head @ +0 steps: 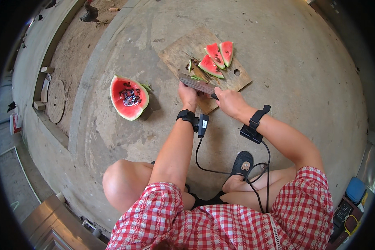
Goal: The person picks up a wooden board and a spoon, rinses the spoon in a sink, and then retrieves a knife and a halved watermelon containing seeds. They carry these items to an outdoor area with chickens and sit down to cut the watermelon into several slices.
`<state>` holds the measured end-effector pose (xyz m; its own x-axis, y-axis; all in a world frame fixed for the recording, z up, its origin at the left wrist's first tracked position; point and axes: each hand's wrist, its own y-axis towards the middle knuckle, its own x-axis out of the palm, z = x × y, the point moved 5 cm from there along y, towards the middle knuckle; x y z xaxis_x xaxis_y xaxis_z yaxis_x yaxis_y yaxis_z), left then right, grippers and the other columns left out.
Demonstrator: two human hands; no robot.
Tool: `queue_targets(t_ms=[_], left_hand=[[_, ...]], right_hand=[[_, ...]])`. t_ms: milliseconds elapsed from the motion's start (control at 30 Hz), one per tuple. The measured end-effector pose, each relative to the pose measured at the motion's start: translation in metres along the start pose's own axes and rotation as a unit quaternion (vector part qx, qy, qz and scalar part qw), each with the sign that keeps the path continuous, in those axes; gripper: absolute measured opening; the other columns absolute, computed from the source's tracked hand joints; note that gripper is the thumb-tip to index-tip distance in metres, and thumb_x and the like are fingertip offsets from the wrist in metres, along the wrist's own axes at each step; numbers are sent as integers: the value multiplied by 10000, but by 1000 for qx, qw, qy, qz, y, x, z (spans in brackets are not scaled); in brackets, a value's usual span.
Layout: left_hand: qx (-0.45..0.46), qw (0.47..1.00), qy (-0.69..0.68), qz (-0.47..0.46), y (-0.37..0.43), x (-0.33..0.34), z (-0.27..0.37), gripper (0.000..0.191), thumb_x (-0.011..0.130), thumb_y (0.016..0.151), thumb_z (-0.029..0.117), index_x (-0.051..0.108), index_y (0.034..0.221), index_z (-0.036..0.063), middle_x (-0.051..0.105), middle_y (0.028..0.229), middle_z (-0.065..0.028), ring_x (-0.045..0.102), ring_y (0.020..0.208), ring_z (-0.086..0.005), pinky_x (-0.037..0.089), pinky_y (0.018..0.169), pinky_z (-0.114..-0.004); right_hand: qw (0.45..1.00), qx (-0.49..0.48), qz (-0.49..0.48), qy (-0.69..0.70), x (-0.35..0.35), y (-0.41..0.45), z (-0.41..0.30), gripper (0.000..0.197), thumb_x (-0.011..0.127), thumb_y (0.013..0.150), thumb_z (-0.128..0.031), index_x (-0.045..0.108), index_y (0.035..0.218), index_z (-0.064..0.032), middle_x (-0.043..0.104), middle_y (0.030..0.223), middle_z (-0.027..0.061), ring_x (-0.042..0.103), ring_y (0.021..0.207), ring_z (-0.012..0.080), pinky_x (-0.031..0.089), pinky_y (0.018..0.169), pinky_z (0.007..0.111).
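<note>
My right hand [229,101] grips the black handle of a kitchen knife, its broad blade [198,84] pointing left over a wooden cutting board [181,50]. Beside the blade is my left hand [187,94]; the blade hides its fingers, so I cannot tell whether it holds anything. Red watermelon wedges [209,66] with green rind lie on the far right part of the board. Dark seeds [193,61] and thin strips of green rind [190,65] are scattered near the blade. To the left, a large hollowed piece of watermelon [128,97] rests on the floor, dark seeds inside.
The board lies on a concrete floor [284,62]. Black cables [218,171] run from wrist-worn devices across my lap. A low concrete curb [90,68] borders a dirt patch at left, where a chicken [90,13] stands. A metal door [56,222] is at lower left.
</note>
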<state>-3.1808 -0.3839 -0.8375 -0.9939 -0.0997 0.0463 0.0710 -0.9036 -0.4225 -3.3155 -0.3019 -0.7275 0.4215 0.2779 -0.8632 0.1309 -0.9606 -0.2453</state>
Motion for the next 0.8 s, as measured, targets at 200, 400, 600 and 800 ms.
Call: queue_targets(t_ms=[200,400,600,800], left_hand=[[1,1000,-25,-8,-4,1,-3,93,467,866,-21,484,933,41,572,745,-47,514,510,-116,416,448,-248],[-20,1000,-19,-10,-2,-5,-14,100,521,887,33,465,970,32,555,811,-47,522,567,-106,424,475,-228],[0,1000,-2,-8,-1,-5,-14,133,542,895,77,461,987,24,554,846,-46,526,599,-102,440,494,-223],[-11,1000,-9,-6,-8,-3,-3,119,542,893,75,459,964,26,547,804,-35,510,583,-95,432,498,-225]], right_hand=[[1000,0,-14,12,-1,7,8,222,599,784,-134,495,922,7,619,758,226,618,758,397,494,658,475],[1000,-7,-24,7,1,13,10,229,605,791,-146,514,933,9,621,802,234,616,789,397,495,672,473],[1000,-18,-22,9,4,22,14,247,615,800,-169,517,939,10,623,818,233,616,805,396,495,689,466],[999,-6,-32,15,3,23,17,259,628,793,-177,513,933,9,624,818,229,617,804,393,493,689,467]])
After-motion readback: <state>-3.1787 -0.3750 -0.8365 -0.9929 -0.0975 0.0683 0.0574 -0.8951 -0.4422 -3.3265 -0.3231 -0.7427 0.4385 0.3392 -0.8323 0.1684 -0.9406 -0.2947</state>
